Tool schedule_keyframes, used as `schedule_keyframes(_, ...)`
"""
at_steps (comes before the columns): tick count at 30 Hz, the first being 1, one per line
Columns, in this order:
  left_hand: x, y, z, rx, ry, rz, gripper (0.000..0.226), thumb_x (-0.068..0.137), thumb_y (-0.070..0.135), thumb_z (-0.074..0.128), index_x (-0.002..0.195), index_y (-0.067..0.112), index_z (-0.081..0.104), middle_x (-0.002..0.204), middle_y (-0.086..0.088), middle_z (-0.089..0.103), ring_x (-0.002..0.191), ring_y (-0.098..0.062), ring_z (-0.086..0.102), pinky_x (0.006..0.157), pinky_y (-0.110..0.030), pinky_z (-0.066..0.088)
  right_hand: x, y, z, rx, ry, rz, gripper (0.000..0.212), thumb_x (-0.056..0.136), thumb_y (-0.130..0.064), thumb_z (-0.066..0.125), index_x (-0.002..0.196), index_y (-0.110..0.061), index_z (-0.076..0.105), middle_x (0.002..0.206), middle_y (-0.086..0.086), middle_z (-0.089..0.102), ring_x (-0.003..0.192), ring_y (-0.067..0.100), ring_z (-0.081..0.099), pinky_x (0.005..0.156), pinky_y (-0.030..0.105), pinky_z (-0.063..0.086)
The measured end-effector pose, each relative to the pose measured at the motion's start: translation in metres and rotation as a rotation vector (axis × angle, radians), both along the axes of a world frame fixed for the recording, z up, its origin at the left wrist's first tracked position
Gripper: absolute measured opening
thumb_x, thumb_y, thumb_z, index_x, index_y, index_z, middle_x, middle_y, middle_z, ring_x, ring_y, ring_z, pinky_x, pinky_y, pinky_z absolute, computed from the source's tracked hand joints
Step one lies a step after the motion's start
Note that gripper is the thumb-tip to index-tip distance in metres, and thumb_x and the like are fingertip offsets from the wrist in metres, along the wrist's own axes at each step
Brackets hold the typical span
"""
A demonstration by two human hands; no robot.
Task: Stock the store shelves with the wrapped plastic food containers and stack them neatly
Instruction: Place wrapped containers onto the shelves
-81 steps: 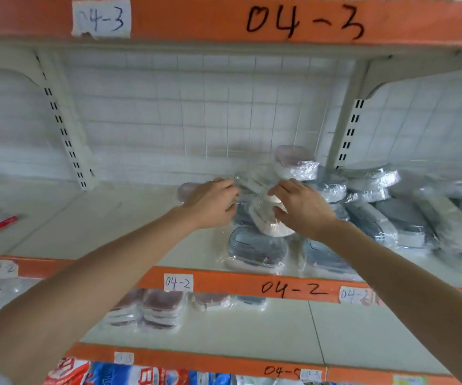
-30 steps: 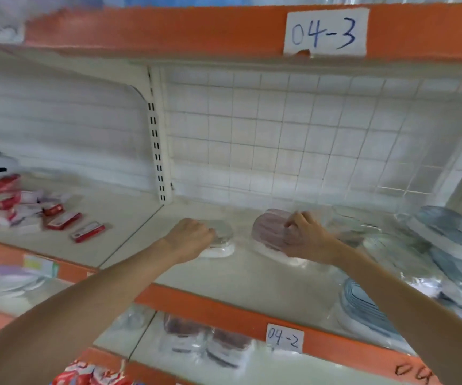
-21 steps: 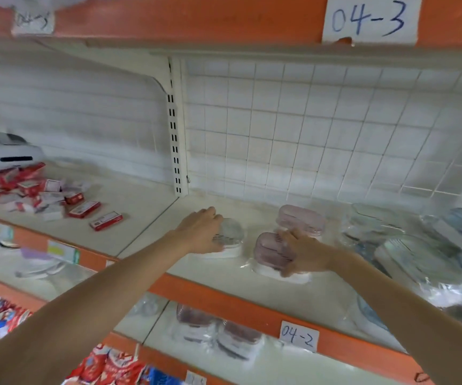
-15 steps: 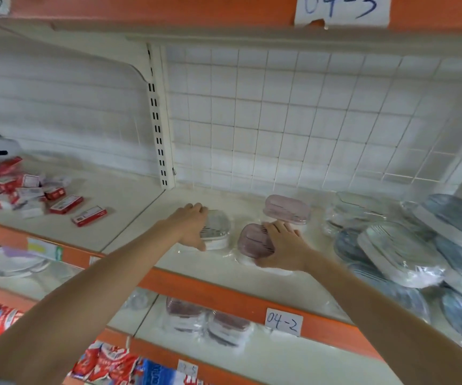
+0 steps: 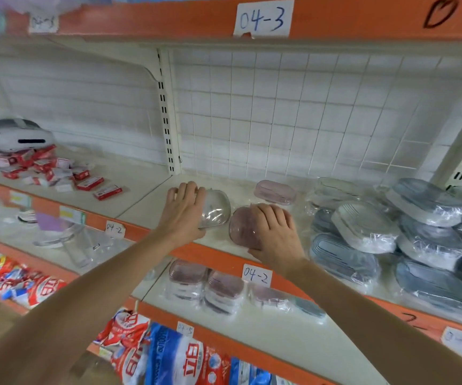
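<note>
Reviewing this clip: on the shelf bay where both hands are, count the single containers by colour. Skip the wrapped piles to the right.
Pink: 2, the front pink container under the right hand and the back pink container behind it.
Clear: 1, the clear container under the left hand.
Total: 3

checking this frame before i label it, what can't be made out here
- Head view: most of the pink container lies under the right hand.
- Head view: the left hand hides the clear container's left side.
- Head view: top-left shelf label too blurred to read.
</note>
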State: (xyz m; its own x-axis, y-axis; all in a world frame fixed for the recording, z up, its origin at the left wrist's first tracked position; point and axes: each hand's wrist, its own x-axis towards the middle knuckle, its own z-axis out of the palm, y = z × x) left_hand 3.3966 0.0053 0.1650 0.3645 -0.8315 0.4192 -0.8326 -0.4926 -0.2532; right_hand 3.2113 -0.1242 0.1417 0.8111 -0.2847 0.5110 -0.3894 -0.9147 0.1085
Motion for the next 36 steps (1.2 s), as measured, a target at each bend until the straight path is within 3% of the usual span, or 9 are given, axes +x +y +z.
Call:
schedule_keyframes(4,-0.037,0.019,0.001,-0.097,-0.081,-0.021,0.106,0.027,0.059,0.087,0.107,0.005,0.041,0.097,-0.013,0.047,0.086,-0.026,0.042,0.077,-0.039,0.038,-0.041,0.012,0.002,-0.052,-0.064,0.086,0.101,0.044,-0.048,0.085,0.128,-0.007,0.047,0.118,0.006,0.057,0.108,0.023,0.042,0.095,0.037,0.031)
schedule_keyframes(11,-0.110,0.057,-0.031,-0.039,-0.107,-0.063,0.096,0.048,0.074,0.068,0.106,0.002,0.041,0.096,-0.016,0.051,0.085,-0.026,0.038,0.077,-0.039,0.029,-0.120,0.032,-0.024,-0.030,0.052,0.169,0.102,0.050,-0.054,0.081,0.132,-0.009,0.043,0.123,0.005,0.051,0.108,0.024,0.042,0.092,0.036,0.031)
schedule_keyframes(15,-0.145,0.075,-0.065,0.024,-0.072,-0.075,0.095,0.042,0.061,0.076,0.107,0.001,0.041,0.099,-0.015,0.047,0.088,-0.026,0.038,0.077,-0.040,0.032,-0.160,0.044,-0.053,-0.015,0.100,0.229,0.098,0.049,-0.053,0.080,0.128,-0.009,0.043,0.119,0.008,0.043,0.105,0.025,0.042,0.088,0.036,0.030)
schedule_keyframes(17,-0.159,0.079,-0.082,0.077,-0.011,-0.079,0.100,0.034,0.052,0.083,0.109,0.002,0.041,0.099,-0.014,0.046,0.088,-0.026,0.038,0.077,-0.038,0.037,-0.177,0.046,-0.067,0.014,0.143,0.222,0.097,0.048,-0.055,0.080,0.126,-0.010,0.043,0.117,0.008,0.045,0.103,0.025,0.043,0.087,0.035,0.031)
schedule_keyframes(19,-0.172,0.078,-0.095,0.152,0.046,-0.089,0.104,0.036,0.058,0.084,0.113,0.003,0.041,0.103,-0.013,0.049,0.094,-0.026,0.040,0.080,-0.039,0.045,-0.191,0.047,-0.082,0.053,0.186,0.193,0.095,0.047,-0.056,0.080,0.122,-0.010,0.043,0.113,0.011,0.051,0.099,0.027,0.050,0.084,0.036,0.038)
schedule_keyframes(22,-0.190,0.067,-0.120,0.342,0.217,-0.092,0.095,0.064,0.055,0.076,0.133,0.005,0.035,0.127,-0.011,0.040,0.117,-0.027,0.038,0.099,-0.037,0.037,-0.205,0.044,-0.107,0.157,0.272,0.141,0.096,0.044,-0.055,0.084,0.119,-0.009,0.045,0.111,0.013,0.055,0.095,0.030,0.059,0.080,0.037,0.051)
schedule_keyframes(25,-0.198,0.053,-0.153,0.385,0.384,-0.116,0.090,0.073,0.044,0.072,0.142,0.005,0.029,0.134,-0.012,0.036,0.123,-0.028,0.036,0.104,-0.035,0.033,-0.210,0.039,-0.135,0.278,0.357,0.042,0.101,0.036,-0.053,0.088,0.120,-0.006,0.056,0.107,0.011,0.058,0.093,0.029,0.062,0.081,0.037,0.052)
schedule_keyframes(30,-0.196,0.025,-0.216,0.390,0.575,-0.142,0.081,0.073,0.035,0.074,0.140,0.012,0.035,0.131,-0.010,0.042,0.121,-0.028,0.040,0.102,-0.033,0.031,-0.208,0.027,-0.184,0.452,0.475,-0.080,0.081,0.075,-0.049,0.069,0.140,-0.015,0.034,0.134,0.004,0.038,0.124,0.025,0.039,0.106,0.033,0.025)
schedule_keyframes(36,-0.180,-0.017,-0.298,0.390,0.662,-0.174,0.076,0.075,0.028,0.075,0.140,0.013,0.038,0.136,-0.011,0.041,0.129,-0.030,0.037,0.107,-0.034,0.029,-0.189,-0.007,-0.258,0.558,0.467,-0.244,0.073,0.078,-0.048,0.068,0.136,-0.018,0.036,0.136,0.002,0.038,0.128,0.022,0.033,0.110,0.031,0.017)
